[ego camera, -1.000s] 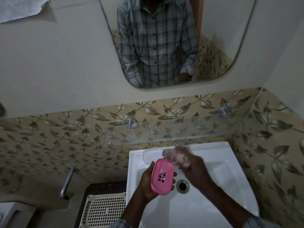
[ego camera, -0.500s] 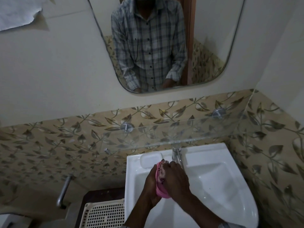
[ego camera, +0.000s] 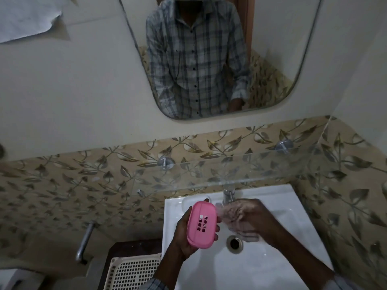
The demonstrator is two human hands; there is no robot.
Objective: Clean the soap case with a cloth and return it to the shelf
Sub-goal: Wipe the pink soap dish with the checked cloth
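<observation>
A pink soap case (ego camera: 202, 225) with small drain slots is upright in my left hand (ego camera: 184, 237), its slotted face turned toward me, above the white sink (ego camera: 282, 266). My right hand (ego camera: 257, 220) is just right of the case and grips a pale pinkish cloth (ego camera: 230, 214), blurred by motion, a little apart from the case's right edge. The glass shelf (ego camera: 240, 170) runs along the leaf-patterned tiles above the sink and nothing stands on it.
A chrome tap (ego camera: 228, 194) sticks out under the shelf, behind the cloth. The sink drain (ego camera: 235, 243) lies below my hands. A cream perforated basket (ego camera: 134, 273) sits at the lower left, near a metal pipe (ego camera: 84, 241). A mirror (ego camera: 209, 55) hangs above.
Half a second ago my right hand pressed the cloth against the case. It has since pulled away to the right, and the case's slotted face shows again.
</observation>
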